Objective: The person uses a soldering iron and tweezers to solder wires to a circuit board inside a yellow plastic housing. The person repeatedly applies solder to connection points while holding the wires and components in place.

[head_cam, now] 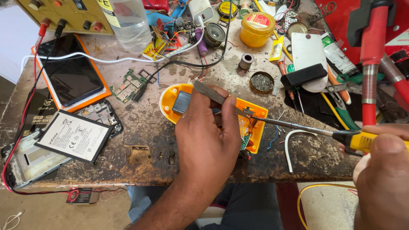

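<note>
At lower right, the right hand (pixel 383 170) grips the yellow handle of a soldering iron (pixel 298 126), its tip reaching into the open orange casing (pixel 255 115) at frame centre. The left hand (pixel 208 136) rests on that casing, fingers closed on metal tweezers (pixel 208 93). Further left lie a phone battery (pixel 72 136) and a dark smartphone (pixel 70 74); a yellow flux tin (pixel 257 29) stands at the top.

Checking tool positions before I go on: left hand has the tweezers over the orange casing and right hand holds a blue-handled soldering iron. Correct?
Not quite. The head view shows the soldering iron in the right hand has a yellow handle, not blue. The left hand does hold tweezers over the orange casing.
</note>
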